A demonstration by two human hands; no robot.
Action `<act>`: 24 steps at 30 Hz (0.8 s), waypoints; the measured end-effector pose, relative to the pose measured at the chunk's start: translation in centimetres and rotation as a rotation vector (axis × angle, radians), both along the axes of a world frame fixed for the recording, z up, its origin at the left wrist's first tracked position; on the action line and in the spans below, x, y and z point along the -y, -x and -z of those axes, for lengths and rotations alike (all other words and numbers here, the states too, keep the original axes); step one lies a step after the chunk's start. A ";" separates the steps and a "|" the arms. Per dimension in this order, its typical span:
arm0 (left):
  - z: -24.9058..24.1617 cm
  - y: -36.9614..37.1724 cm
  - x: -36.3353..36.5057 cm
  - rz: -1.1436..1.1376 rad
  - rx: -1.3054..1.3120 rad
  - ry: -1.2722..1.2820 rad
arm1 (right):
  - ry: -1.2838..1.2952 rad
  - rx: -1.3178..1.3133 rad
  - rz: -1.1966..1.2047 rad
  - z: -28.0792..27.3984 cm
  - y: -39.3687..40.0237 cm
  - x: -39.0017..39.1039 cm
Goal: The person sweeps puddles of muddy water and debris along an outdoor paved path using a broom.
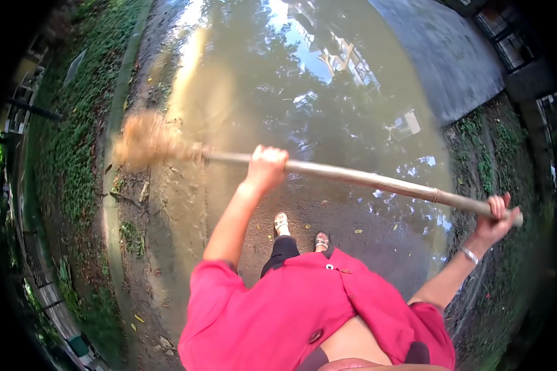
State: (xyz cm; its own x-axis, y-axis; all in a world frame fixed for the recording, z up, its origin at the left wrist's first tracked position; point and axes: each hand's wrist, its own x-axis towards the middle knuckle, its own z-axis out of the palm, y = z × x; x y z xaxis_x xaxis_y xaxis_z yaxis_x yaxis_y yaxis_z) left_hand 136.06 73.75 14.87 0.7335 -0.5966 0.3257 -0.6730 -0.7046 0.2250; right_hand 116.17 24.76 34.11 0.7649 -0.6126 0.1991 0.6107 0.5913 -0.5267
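A long-handled broom [365, 178] crosses in front of me, its pale wooden pole tilted down toward the right. Its straw-coloured bristle head [147, 141] is smeared by motion at the left, over the muddy edge by the curb. My left hand [267, 167] is wrapped round the pole partway along, nearer the bristles. Close to the pole's far right end, my right hand [496, 219] grips it, with a bracelet on the wrist. Whether the bristles touch the ground cannot be made out.
Muddy water [328, 105] covers much of the path and reflects trees and buildings. A curb [114, 229] and green plants [74, 167] run along the left. At the upper right lies a grey concrete slab [442, 55]. My sandalled feet [281, 224] stand on wet pavement.
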 end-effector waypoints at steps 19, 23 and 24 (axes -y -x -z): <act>21.2 -16.3 -7.9 -0.551 -0.148 0.377 | 0.530 -0.070 -0.248 0.6 -25.3 -24.6; 16.3 -11.2 -5.8 -0.611 -0.098 0.501 | 0.692 -0.263 -0.126 -7.3 -31.7 -16.2; 15.4 -9.4 -5.6 -0.643 -0.123 0.530 | 0.687 -0.258 -0.250 -8.7 -33.2 -17.3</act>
